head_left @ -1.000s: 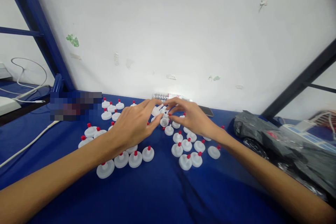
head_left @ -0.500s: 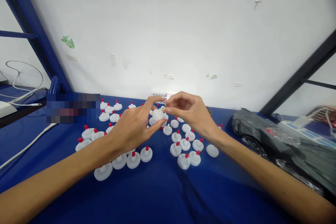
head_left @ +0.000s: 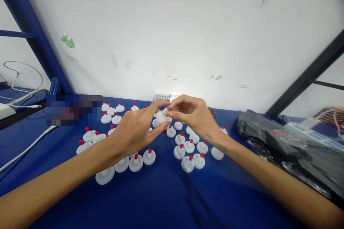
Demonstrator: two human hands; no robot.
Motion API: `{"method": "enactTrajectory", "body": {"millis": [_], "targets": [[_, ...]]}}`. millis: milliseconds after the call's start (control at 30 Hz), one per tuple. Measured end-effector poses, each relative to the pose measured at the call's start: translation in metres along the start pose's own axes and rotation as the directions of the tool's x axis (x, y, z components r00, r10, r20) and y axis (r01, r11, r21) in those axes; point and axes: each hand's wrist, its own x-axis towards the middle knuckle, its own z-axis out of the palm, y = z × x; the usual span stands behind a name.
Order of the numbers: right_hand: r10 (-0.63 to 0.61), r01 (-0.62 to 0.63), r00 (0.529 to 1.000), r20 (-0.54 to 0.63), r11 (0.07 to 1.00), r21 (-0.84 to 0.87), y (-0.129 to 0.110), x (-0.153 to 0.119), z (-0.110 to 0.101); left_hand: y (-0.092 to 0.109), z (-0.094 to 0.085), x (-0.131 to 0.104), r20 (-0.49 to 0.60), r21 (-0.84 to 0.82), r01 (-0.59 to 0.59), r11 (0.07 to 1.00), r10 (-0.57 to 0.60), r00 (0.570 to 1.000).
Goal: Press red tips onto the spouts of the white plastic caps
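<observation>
My left hand [head_left: 134,125] holds a white round cap [head_left: 161,117] between its thumb and fingers, above the middle of the blue table. My right hand [head_left: 192,114] pinches at the top of that cap with thumb and forefinger. What sits in the pinch is small and pale, mostly covered by the fingertips. Around both hands stand several white round caps with red tips, such as one cap [head_left: 136,163] in front of my left hand and another cap [head_left: 187,164] below my right. A white cap [head_left: 217,153] showing no red tip lies by my right forearm.
A clear plastic bottle [head_left: 161,97] lies against the wall behind my hands. Grey plastic bags [head_left: 268,139] cover the right side of the table. A dark phone-like object [head_left: 212,112] lies behind my right wrist. A white cable [head_left: 29,148] runs along the left.
My right fingertips have shifted slightly down onto the top of the cap. My left hand keeps its hold, and the view has moved a little.
</observation>
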Motion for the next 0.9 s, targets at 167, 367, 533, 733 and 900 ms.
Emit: {"method": "enactTrajectory", "body": {"millis": [167, 367, 533, 733, 900], "targets": [[0.032, -0.032, 0.999, -0.013, 0.999, 0.024, -0.0036, -0.0028, 0.0034, -0.0008, 0.0004, 0.0003, -0.037, 0.013, -0.036, 0.999, 0.036, 0.999], [0.064, -0.063, 0.998, -0.02, 0.996, 0.056, 0.0003, -0.0051, 0.0017, -0.0032, 0.0007, -0.0015, -0.052, 0.032, -0.139, 0.99, 0.14, 0.989], [0.082, -0.082, 0.997, 0.005, 0.996, 0.035, 0.0032, -0.0043, 0.0016, -0.005, 0.0003, -0.0006, -0.044, 0.066, -0.103, 0.992, 0.106, 0.993], [0.057, -0.05, 0.998, 0.035, 0.984, -0.17, 0.0009, -0.005, 0.0037, -0.0073, -0.0018, 0.0, -0.047, 0.036, -0.114, 0.993, 0.115, 0.992], [0.009, 0.0, 0.999, 0.037, 0.973, -0.23, -0.0013, -0.0058, 0.0036, -0.0076, 0.0008, -0.0008, -0.052, 0.053, -0.118, 0.992, 0.121, 0.991]]}}
